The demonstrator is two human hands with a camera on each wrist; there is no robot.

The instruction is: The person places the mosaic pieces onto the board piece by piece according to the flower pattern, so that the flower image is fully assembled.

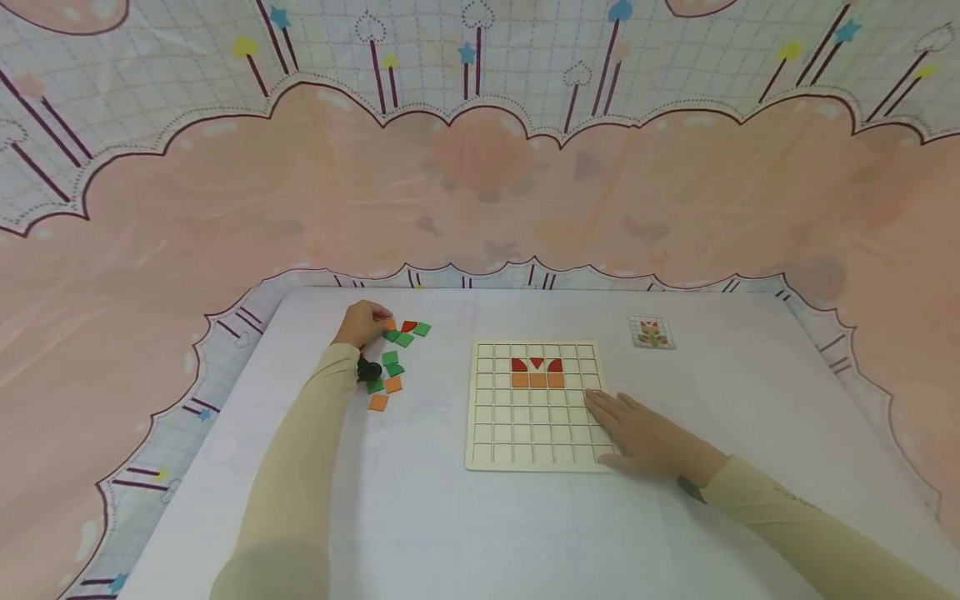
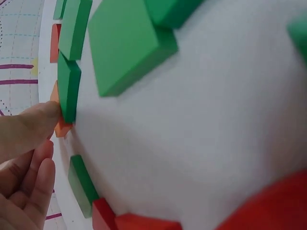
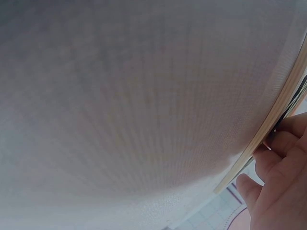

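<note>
The left hand is at the far left of the table, its thumb and fingers pinching an orange square tile. In the left wrist view the thumb covers part of this orange tile, beside a green tile; the fingertips behind it are hidden. A pale wooden grid board lies mid-table. It holds a row of orange squares with red pieces above them. The right hand rests on the board's right edge, fingers extended; in the right wrist view its fingers touch the board's side.
Loose green tiles, a red piece and orange tiles lie around the left hand, partly hidden by its wrist. A small picture card with a flower pattern lies back right. A patterned cloth hangs behind the white table.
</note>
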